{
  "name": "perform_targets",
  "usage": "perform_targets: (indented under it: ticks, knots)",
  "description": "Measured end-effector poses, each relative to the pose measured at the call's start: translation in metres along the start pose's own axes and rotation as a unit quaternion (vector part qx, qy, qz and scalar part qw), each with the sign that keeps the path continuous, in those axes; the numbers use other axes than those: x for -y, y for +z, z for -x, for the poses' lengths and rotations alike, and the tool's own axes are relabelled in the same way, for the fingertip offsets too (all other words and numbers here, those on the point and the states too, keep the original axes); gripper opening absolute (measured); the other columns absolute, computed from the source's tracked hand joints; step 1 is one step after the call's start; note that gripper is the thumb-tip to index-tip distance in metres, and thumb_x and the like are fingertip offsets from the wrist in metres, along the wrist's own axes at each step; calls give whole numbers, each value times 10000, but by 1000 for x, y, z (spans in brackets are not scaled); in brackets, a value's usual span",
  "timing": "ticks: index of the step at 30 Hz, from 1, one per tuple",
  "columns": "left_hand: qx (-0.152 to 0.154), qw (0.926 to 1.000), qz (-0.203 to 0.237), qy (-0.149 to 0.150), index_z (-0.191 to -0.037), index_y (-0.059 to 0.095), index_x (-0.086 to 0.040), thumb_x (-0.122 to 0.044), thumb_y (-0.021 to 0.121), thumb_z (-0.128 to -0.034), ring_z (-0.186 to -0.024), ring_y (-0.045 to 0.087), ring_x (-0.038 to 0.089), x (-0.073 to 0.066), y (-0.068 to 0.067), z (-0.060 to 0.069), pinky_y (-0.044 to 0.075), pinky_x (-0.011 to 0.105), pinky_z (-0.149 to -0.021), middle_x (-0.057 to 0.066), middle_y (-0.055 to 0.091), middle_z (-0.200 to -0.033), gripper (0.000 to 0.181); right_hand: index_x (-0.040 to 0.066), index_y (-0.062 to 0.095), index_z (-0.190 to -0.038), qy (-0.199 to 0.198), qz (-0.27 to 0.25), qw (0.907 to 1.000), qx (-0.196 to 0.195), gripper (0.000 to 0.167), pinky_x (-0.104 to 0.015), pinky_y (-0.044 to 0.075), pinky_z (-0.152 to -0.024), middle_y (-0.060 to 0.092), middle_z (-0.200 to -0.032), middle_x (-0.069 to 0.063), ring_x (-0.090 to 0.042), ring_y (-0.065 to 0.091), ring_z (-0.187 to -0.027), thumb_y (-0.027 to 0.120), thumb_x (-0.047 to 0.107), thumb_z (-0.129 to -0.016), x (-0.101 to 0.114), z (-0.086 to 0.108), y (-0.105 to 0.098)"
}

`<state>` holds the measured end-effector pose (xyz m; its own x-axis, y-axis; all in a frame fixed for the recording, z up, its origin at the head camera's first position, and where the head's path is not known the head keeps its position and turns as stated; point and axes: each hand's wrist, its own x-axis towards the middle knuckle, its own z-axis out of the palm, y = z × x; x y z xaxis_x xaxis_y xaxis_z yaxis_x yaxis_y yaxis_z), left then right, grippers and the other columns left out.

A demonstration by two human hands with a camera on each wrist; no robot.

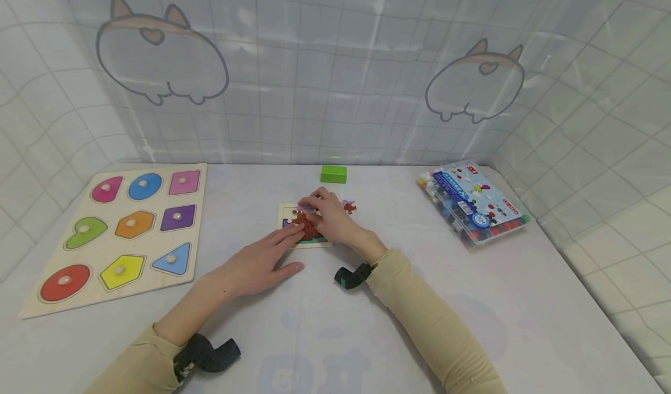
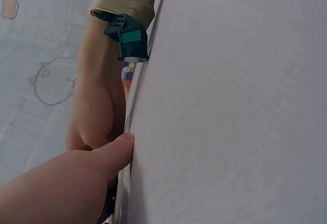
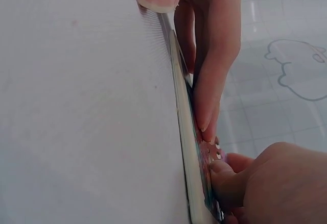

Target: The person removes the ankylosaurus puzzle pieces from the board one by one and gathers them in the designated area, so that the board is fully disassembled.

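A small picture puzzle board [image 1: 314, 245] with a brown figure lies flat at mid-table; its pale edge [image 3: 187, 147] shows in the right wrist view. My left hand [image 1: 254, 268] rests with straight fingers on its lower left part, thumb apart on the table side. With curled fingers, my right hand [image 1: 338, 219] pinches a small purple and brown puzzle piece [image 3: 218, 152] over the board's upper part. Those fingers partly hide piece and board. Another brown and purple piece [image 1: 349, 207] lies just right of the board. The left wrist view shows both hands mostly from the side.
On the left lies a wooden board [image 1: 157, 254] of coloured knobbed shapes. A green block [image 1: 334, 174] sits behind the puzzle, near the back edge. A clear case [image 1: 474, 201] of colourful parts lies at the right. Tiled-pattern curtains surround the back and sides.
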<state>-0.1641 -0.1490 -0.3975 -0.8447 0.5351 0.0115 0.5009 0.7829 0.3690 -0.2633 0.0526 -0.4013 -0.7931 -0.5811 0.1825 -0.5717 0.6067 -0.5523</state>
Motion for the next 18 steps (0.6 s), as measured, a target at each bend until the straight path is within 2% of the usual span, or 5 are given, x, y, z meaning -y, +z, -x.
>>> perform_targets:
  ticks: [6,12,18]
  knots:
    - [-1,10000,-47,18,-1547,372,-87,-487,556,-998,-1468,348,336,1,0,0,376,524,-1138,97,336,-1615,703,110,656,-1272,-16,-155,9998,-137,296,-367,495,-939,600,-1103,-94,-234,567,-1057,638,89,-977,0,-1,-1]
    - [-2,10000,-32,40,-1550,365,-85,-477,558,-1000,-1472,342,331,0,0,-1,368,521,-1145,92,326,-1620,702,129,697,-1223,-75,-230,9993,-300,259,-291,500,-836,682,-1051,-46,-176,598,-931,667,133,-966,-1,-1,-1]
    - [-1,10000,-16,29,-1553,362,-92,-484,560,-996,-1479,331,324,0,0,0,366,513,-1148,82,314,-1627,709,108,738,-1207,-113,-362,9976,-582,262,-295,538,-903,748,-1076,-41,-162,685,-1015,671,129,-954,-2,-2,-2]
